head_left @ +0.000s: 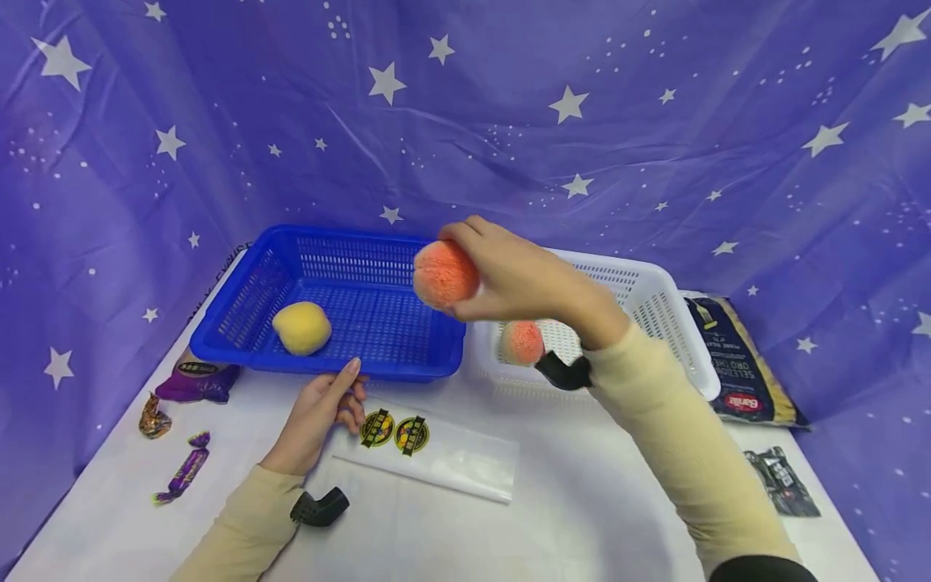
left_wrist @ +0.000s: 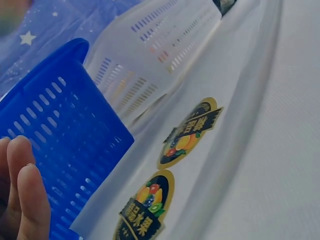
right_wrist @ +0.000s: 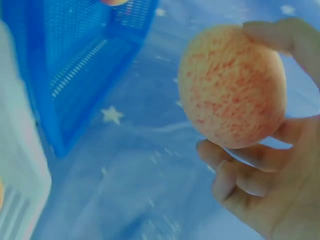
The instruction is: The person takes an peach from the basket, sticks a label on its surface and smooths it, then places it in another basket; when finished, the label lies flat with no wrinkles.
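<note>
We see the left hand at lower left, fingertips before a blue slotted plastic basket; contact cannot be told. Behind it we record a white slotted plastic basket and a blue-violet star-printed cloth. Beside the blue basket, a whitish plastic bag bears two gold-rimmed fruit labels.
</note>
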A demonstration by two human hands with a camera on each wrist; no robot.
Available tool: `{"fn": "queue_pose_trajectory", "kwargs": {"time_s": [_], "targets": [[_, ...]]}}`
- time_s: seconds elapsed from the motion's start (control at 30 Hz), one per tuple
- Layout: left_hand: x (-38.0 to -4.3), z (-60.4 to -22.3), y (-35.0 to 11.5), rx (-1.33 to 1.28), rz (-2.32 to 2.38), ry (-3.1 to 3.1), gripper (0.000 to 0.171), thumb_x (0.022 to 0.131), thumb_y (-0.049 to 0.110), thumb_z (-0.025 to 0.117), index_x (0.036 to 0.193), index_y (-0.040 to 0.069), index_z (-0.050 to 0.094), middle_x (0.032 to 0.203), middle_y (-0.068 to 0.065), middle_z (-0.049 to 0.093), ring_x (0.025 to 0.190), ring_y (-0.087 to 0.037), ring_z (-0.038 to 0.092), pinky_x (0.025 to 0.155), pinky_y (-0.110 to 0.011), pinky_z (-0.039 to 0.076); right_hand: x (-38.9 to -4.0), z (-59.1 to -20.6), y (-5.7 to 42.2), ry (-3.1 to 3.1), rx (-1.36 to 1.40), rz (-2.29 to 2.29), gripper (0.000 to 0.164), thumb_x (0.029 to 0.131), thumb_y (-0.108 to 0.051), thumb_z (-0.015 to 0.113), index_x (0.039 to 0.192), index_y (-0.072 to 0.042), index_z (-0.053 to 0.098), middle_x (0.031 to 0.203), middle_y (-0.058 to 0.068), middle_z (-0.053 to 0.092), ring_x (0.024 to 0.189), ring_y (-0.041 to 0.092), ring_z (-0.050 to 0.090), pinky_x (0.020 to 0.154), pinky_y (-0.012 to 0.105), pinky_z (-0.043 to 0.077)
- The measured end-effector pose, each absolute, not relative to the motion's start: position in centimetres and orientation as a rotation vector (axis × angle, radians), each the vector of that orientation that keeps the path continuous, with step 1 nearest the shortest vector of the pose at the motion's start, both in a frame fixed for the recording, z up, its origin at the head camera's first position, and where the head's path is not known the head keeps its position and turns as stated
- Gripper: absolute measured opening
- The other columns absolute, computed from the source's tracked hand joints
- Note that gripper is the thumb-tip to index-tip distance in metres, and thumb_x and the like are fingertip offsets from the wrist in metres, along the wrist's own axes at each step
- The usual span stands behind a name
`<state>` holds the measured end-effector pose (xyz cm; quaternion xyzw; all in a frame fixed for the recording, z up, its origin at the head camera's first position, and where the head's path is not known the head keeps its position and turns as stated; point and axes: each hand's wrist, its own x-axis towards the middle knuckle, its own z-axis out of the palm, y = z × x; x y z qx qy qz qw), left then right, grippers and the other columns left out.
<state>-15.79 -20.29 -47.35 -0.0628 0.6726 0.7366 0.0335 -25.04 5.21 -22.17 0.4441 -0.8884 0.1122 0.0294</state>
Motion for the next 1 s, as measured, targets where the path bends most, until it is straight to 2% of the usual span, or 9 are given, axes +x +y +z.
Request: {"fn": "queue_pose_trajectory", "kwargs": {"time_s": [0.17,0.3,0.4,0.63,1.0], "targets": [[-15.5,-46.5,-20.2,-0.214,2.242,2.086,0.068,0.083,0.056,0.049,0.104,-0.009,0.050,0.074,-0.008,0.053,0.051,-0.019,0.055,0.048,-0.039,0.048,-18.9,-23.5,11.9,-2.706,1.359,0.292,0.073,0.065,-0.048,0.066,0.127,-0.017,0.040,0.113,-0.007,0.043,0.090,0.003,0.046,0.071,0.023,0.047],[-15.0,-44.4,-19.7,-0.160,2.285,1.953,0.065,0.088,0.048,0.045,0.108,-0.014,0.043,0.073,-0.002,0.053,0.055,-0.013,0.054,0.048,-0.035,0.048,-15.4,-27.2,15.6,-2.792,1.313,0.225,0.075,0.063,-0.048,0.067,0.127,-0.018,0.042,0.113,-0.010,0.044,0.089,0.001,0.046,0.074,0.023,0.045],[-14.8,-43.3,-19.2,-0.116,2.326,1.815,0.058,0.092,0.042,0.042,0.109,-0.014,0.041,0.074,0.001,0.053,0.060,-0.011,0.054,0.049,-0.030,0.047,-13.8,-30.5,17.6,-2.879,1.258,0.200,0.074,0.060,-0.046,0.069,0.123,-0.016,0.046,0.111,-0.010,0.045,0.092,0.000,0.046,0.078,0.023,0.044],[-15.1,-42.8,-18.9,-0.043,2.341,1.708,0.053,0.094,0.037,0.039,0.110,-0.014,0.039,0.079,0.001,0.053,0.065,-0.009,0.054,0.052,-0.021,0.046,-12.3,-35.4,20.2,-3.007,1.118,0.223,0.075,0.056,-0.042,0.072,0.121,-0.014,0.047,0.108,-0.010,0.048,0.098,0.001,0.046,0.081,0.024,0.045],[-14.6,-42.3,-18.5,-0.066,2.309,1.654,0.043,0.093,0.042,0.038,0.103,0.001,0.048,0.081,0.002,0.051,0.067,-0.011,0.049,0.054,-0.022,0.041,-12.7,-36.9,20.4,-3.007,1.187,0.238,0.066,0.063,-0.040,0.071,0.119,-0.013,0.049,0.110,-0.008,0.049,0.101,0.007,0.044,0.084,0.028,0.043]]}}
